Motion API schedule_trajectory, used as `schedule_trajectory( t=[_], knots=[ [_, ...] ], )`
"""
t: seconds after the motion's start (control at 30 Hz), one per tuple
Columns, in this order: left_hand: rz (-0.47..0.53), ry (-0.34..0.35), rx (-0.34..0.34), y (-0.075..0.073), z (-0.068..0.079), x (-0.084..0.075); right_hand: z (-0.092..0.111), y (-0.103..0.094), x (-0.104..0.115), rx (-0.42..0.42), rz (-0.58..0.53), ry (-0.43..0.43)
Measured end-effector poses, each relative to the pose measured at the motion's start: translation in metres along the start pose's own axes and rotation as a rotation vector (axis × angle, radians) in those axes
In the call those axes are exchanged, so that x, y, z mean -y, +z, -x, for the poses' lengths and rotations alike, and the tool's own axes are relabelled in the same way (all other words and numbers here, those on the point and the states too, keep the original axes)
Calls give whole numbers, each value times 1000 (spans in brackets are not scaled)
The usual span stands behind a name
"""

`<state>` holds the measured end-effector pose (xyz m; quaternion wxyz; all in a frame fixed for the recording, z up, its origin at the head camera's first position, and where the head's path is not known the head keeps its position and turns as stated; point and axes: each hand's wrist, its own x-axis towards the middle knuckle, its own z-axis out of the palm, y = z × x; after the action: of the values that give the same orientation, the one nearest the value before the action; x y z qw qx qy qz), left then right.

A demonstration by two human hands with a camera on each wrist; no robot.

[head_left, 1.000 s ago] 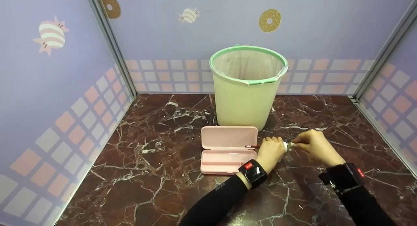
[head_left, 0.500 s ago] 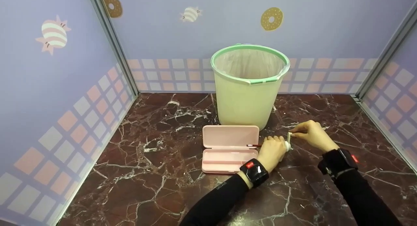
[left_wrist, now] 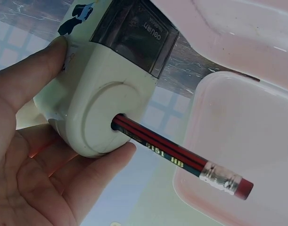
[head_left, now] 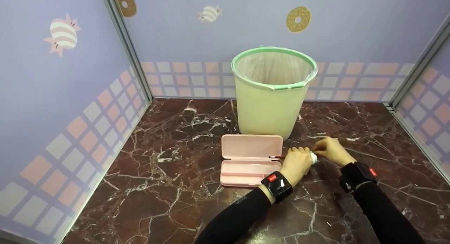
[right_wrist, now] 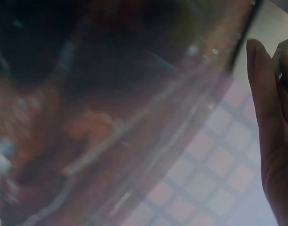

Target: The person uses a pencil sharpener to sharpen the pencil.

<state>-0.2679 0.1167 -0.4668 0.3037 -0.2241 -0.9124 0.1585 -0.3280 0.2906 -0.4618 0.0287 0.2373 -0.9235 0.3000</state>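
My left hand [head_left: 298, 163] grips a white desktop pencil sharpener [left_wrist: 94, 101] with a dark see-through shavings drawer; in the head view the hand covers most of it. A red-and-black pencil [left_wrist: 158, 146] with a pink eraser sits in the sharpener's hole, its eraser end pointing away toward the pencil case. On the sharpener's other side, my right hand [head_left: 330, 151] pinches the crank handle, which its fingers largely hide. At the right edge of the right wrist view, the right hand's fingers [right_wrist: 268, 113] meet around a pale piece.
An open pink pencil case [head_left: 225, 182] lies left of the left hand, its lid raised. Behind it stands a pale green bin [head_left: 269, 112] with a liner. Patterned panels [head_left: 175, 33] wall in the dark marble tabletop [head_left: 168, 198] at the back and sides.
The right hand has circled with the crank: half a second ago the crank stood upright, and now the hand is lower and closer to the sharpener. The left hand keeps its grip.
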Motion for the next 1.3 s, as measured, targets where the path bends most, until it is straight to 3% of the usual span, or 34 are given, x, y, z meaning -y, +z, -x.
schedule_trajectory(
  t=[0.43,0.73,1.07,1.3],
  knots=[
    [-20,-33,-21,0,-2,-1,19,8,-6,190,-147,25],
    [-3,-25,21,0,-1,-2,30,3,-3,387,-421,84],
    [-9,-39,-4,-2,-2,-4,39,-14,21,398,-255,43],
    [-16,-47,-74,0,-1,-3,41,-21,36,348,-101,-15]
  ],
)
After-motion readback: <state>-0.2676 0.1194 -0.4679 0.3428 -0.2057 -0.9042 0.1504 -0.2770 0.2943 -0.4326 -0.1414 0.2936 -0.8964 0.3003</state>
